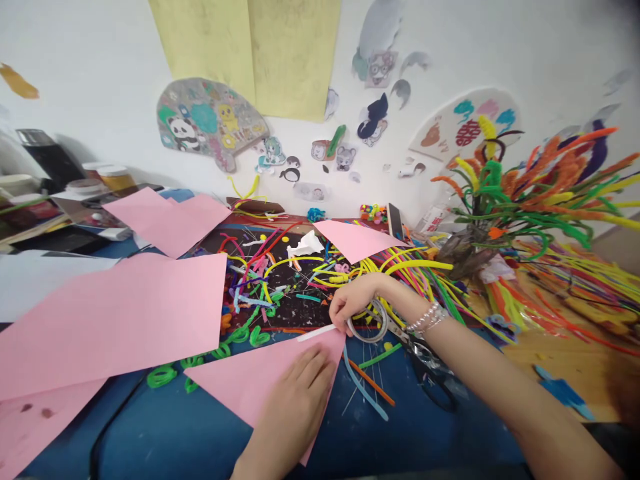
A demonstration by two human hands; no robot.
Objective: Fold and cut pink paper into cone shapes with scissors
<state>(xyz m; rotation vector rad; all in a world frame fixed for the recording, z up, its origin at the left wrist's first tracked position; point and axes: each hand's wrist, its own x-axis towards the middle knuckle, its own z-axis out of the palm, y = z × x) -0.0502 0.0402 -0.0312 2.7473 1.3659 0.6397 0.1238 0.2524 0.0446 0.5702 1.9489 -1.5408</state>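
My left hand (295, 400) lies flat on a folded pink paper triangle (240, 377), its fingers stretched together over the right part. Along the paper's upper edge runs a white strip of tape (316, 333). My right hand (355, 300) has its fingers pinched at the right end of this strip, by the paper's corner. A roll of tape (369, 327) is just under that hand and wrist. Close by on the right, partly under my forearm, is a pair of scissors (430, 380). Orange, green and light blue pipe cleaners (367, 397) lie beside the paper.
Large pink sheets (150, 313) cover the left side of the blue table (390, 447). Cut pipe cleaners (260, 267) litter a dark mat. At right a bunch of colourful pipe cleaners (545, 180) stands upright. A black flask (50, 157) and jars are at the far left.
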